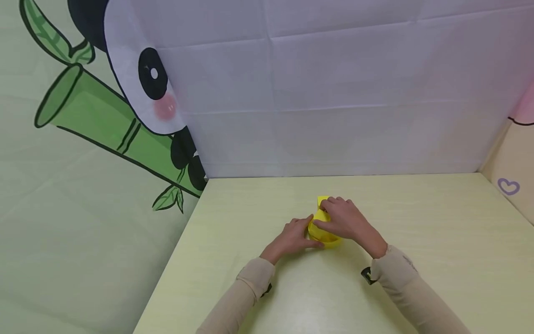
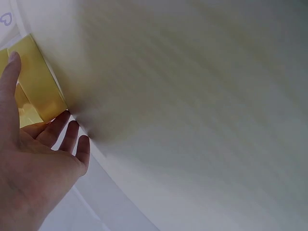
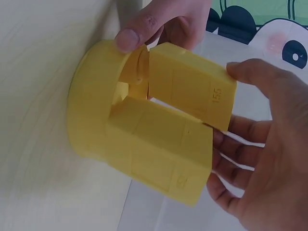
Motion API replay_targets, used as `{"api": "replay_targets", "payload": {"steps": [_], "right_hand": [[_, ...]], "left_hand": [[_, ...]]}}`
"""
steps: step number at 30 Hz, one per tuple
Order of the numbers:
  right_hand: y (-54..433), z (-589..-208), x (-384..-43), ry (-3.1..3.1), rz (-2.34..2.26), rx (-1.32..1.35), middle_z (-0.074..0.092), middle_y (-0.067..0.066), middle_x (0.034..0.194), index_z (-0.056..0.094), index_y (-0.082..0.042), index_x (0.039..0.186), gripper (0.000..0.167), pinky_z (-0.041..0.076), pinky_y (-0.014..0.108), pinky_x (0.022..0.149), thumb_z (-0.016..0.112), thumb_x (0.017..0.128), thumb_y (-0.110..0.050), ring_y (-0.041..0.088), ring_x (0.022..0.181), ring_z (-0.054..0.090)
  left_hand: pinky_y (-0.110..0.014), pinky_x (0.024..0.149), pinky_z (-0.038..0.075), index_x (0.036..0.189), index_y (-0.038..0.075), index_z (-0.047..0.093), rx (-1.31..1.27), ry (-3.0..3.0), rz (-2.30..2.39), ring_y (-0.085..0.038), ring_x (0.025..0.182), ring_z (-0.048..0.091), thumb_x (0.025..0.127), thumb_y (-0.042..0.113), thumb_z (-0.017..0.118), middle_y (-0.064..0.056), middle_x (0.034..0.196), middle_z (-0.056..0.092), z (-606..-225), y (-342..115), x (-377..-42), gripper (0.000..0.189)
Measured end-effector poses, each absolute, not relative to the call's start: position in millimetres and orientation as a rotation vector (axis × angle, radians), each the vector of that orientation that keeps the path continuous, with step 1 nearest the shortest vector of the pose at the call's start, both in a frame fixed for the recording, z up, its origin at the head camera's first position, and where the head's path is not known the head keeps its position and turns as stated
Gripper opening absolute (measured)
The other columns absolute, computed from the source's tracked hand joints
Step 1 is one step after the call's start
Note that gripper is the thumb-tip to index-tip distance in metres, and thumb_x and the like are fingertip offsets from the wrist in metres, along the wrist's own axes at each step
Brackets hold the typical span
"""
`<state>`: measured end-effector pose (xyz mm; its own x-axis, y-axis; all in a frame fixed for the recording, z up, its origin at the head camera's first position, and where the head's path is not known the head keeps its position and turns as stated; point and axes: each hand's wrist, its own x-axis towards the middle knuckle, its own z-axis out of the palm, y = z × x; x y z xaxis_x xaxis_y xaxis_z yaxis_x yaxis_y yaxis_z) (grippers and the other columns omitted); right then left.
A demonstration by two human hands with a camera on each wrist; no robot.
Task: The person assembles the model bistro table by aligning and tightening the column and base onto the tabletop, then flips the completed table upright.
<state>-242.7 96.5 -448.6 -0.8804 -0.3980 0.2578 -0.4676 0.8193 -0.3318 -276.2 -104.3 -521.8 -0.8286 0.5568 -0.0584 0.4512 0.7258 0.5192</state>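
A round yellow cup-like holder [image 3: 91, 103] stands on the table, with two yellow plastic blocks rising from its open top. One block [image 3: 190, 84] bears the raised number 155; the other block [image 3: 159, 151] leans beside it, its marking too small to read. My right hand [image 1: 344, 218] pinches the block marked 155 at its outer end, thumb on one edge and fingers behind. Around the holder's side curls my left hand [image 1: 294, 236], its thumb over the rim in the right wrist view. From the left wrist, the holder's yellow wall [image 2: 38, 79] shows between thumb and fingers.
The pale wooden table [image 1: 417, 241] spreads around both hands. Behind it hangs a white cloth [image 1: 342, 106] with a printed panda and green bamboo [image 1: 104, 111] at left. A printed purple heart [image 1: 508, 186] shows on the cloth at right.
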Motion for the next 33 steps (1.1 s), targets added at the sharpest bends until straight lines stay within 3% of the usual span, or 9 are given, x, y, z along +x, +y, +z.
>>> {"api": "replay_targets", "payload": {"steps": [5,8,12,15,18,24,29,33], "right_hand": [[87.2,-449.7,-245.0,-2.883,0.536,0.574,0.062,0.005,0.087,0.066,-0.003,0.102,0.039,0.048,0.051,0.078,0.072,0.096,-0.04,0.027,0.082,0.057],[86.3,-450.6,-243.3,-2.902,0.536,0.554,0.066,0.009,0.095,0.066,-0.002,0.114,0.045,0.047,0.054,0.082,0.071,0.096,-0.042,0.03,0.088,0.059],[92.9,-452.6,-239.6,-2.898,0.586,0.631,0.066,0.012,0.108,0.064,-0.002,0.131,0.048,0.043,0.057,0.086,0.068,0.096,-0.035,0.034,0.098,0.057],[99.4,-454.5,-238.2,-2.875,0.608,0.711,0.064,0.013,0.115,0.062,0.0,0.136,0.048,0.042,0.057,0.086,0.068,0.095,-0.026,0.035,0.103,0.054],[102.7,-456.3,-237.9,-2.852,0.604,0.734,0.064,0.013,0.112,0.063,0.001,0.13,0.045,0.044,0.054,0.083,0.071,0.097,-0.027,0.034,0.1,0.053],[104.8,-459.1,-236.6,-2.84,0.547,0.644,0.061,0.007,0.098,0.066,-0.002,0.114,0.051,0.044,0.052,0.082,0.077,0.092,-0.047,0.03,0.092,0.053],[107.3,-460.3,-232.5,-2.813,0.539,0.647,0.058,0.008,0.102,0.067,-0.002,0.113,0.047,0.041,0.055,0.084,0.076,0.092,-0.043,0.032,0.098,0.05],[107.6,-463.8,-229.4,-2.766,0.492,0.646,0.055,0.007,0.096,0.066,-0.003,0.103,0.043,0.042,0.054,0.083,0.077,0.092,-0.043,0.032,0.095,0.05]], "left_hand": [[-0.048,0.106,0.039,0.153,0.024,0.051,0.839,2.712,0.775,-0.026,0.129,0.046,0.087,0.054,0.08,0.011,0.132,0.063,-524.2,-104.9,-276.9,0.078],[-0.047,0.104,0.04,0.148,0.024,0.055,0.845,2.707,0.788,-0.026,0.128,0.047,0.087,0.055,0.079,0.013,0.127,0.063,-525.6,-105.0,-277.2,0.073],[-0.046,0.104,0.04,0.144,0.024,0.058,0.849,2.7,0.788,-0.025,0.126,0.047,0.087,0.057,0.079,0.014,0.125,0.064,-526.2,-104.1,-277.4,0.068],[-0.046,0.104,0.039,0.146,0.025,0.055,0.853,2.705,0.773,-0.024,0.125,0.048,0.088,0.056,0.078,0.014,0.127,0.064,-525.6,-103.5,-277.3,0.07],[-0.046,0.105,0.039,0.15,0.024,0.052,0.854,2.715,0.755,-0.024,0.125,0.048,0.088,0.056,0.079,0.011,0.132,0.063,-524.9,-103.4,-277.0,0.075],[-0.049,0.11,0.038,0.16,0.019,0.042,0.821,2.726,0.707,-0.026,0.131,0.046,0.088,0.056,0.078,0.004,0.148,0.056,-525.4,-103.0,-276.4,0.088],[-0.05,0.112,0.037,0.162,0.014,0.036,0.807,2.737,0.681,-0.028,0.134,0.045,0.089,0.057,0.077,0.0,0.154,0.052,-525.1,-102.8,-276.1,0.094],[-0.05,0.112,0.037,0.162,0.012,0.035,0.802,2.738,0.672,-0.029,0.135,0.045,0.089,0.058,0.076,-0.001,0.155,0.051,-525.2,-102.5,-275.9,0.095]]}}
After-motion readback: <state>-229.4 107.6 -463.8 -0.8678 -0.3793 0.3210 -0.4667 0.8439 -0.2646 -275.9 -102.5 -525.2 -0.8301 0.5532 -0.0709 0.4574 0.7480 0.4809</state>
